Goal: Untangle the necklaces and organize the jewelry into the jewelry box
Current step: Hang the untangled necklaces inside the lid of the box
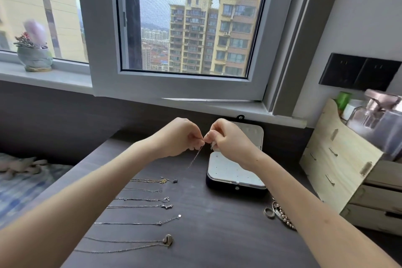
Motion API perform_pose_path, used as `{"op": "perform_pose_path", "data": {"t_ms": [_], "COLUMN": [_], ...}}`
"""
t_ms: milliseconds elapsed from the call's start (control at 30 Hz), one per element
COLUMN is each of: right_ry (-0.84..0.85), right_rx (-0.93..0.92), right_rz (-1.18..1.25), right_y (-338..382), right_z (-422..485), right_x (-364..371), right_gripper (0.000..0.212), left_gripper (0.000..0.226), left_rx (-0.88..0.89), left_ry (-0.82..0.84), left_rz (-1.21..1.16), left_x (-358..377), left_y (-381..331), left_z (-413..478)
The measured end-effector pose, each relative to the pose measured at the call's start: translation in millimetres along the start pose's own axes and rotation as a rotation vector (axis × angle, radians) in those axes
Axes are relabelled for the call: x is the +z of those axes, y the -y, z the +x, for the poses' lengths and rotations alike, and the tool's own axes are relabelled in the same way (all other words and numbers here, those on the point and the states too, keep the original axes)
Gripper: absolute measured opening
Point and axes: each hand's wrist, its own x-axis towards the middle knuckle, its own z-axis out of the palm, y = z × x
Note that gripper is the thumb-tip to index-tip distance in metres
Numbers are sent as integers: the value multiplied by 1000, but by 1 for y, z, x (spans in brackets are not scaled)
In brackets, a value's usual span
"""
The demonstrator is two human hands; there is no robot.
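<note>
dark tabletop (208,235) under a window (187,28). left hand (180,137) and right hand (228,139) meet above it, each pinching a thin chain (195,156) that dangles between them. open jewelry box (235,165) sits just under the right hand. six necklaces (141,200) lie in rows at left; rings (276,213) beside the box.

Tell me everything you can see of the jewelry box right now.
The dark rectangular jewelry box lies open on the dark wood desk, right of the laid-out necklaces. Its pale padded insert is dotted with small holes, seemingly for earrings, and looks empty. A small round snap sits on its near wall; the raised lid stands behind. The right hand partly hides it.
</note>
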Motion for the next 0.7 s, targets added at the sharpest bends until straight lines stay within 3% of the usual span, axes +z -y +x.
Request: {"op": "perform_pose_path", "data": {"t_ms": [133,267,500,567,667,700], "right_ry": [-28,-22,26,57,115,128], "right_rx": [7,41,106,122,107,100], "right_rz": [13,299,624,611,395,275], "right_y": [1,4,17,18,20,20], "right_z": [-2,-2,-3,-3,-4,-4], "right_x": [-6,-11,-32,-42,-59,-64], "right_gripper": [17,18,23,19,5,13], "left_gripper": [12,13,7,6,7,7], "left_rx": [29,51,-55,-103,-147,-139], "left_ry": [-40,-76,-116,-91,-65,-58], "left_rz": [86,154,-92,-300,-575,-587], "left_x": [-4,-11,-18,-17,-16,-16], "left_y": [-8,-20,-36,-40,-47,-47], "left_z": [0,4,16,20,25,28]}}
